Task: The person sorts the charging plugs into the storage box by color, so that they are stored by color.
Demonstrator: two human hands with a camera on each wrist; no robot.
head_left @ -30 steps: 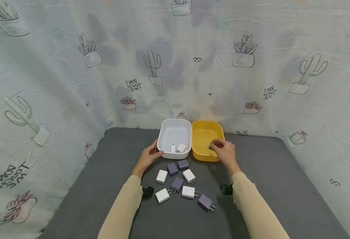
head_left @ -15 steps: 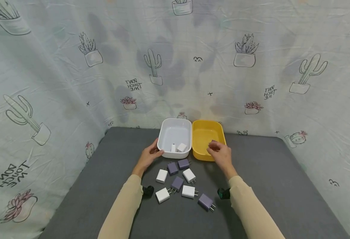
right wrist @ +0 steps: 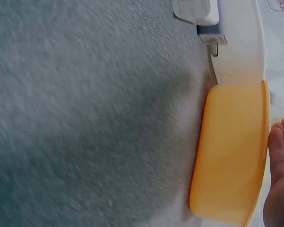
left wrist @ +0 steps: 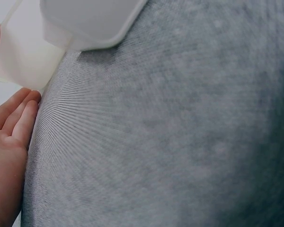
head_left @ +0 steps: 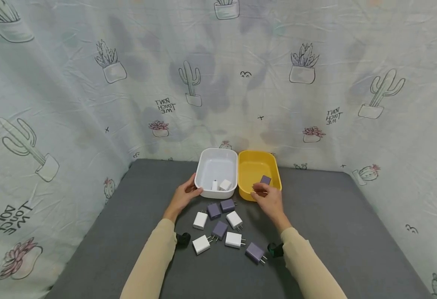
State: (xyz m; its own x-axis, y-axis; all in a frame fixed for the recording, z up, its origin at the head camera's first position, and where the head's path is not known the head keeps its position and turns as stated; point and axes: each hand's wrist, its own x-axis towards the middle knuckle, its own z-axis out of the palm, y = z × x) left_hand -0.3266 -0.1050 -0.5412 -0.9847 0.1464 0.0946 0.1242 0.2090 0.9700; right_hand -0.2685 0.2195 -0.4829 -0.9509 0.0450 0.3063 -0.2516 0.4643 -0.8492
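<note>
My left hand (head_left: 181, 198) rests at the near left corner of a white bin (head_left: 216, 164), thumb at the rim and fingers along the outer wall. In the left wrist view those fingers (left wrist: 24, 111) lie straight against it. Over the front rim of the yellow bin (head_left: 253, 166) is my right hand (head_left: 270, 203), fingers loosely bent with nothing held. Just beyond its fingertips a purple charger plug (head_left: 265, 180) sits inside the yellow bin. A white charger plug (head_left: 225, 185) and a narrower white piece (head_left: 215, 185) lie in the white bin.
On the grey table (head_left: 334, 216), between the forearms, lie several white charger plugs (head_left: 234, 240) and several purple ones (head_left: 255, 253), with metal prongs showing. The bins stand side by side near a cactus-print curtain (head_left: 237, 99) at the back.
My right hand has let go of the purple charger plug inside the yellow bin and drawn back toward the front rim, slightly left. The left hand stays at the white bin.
</note>
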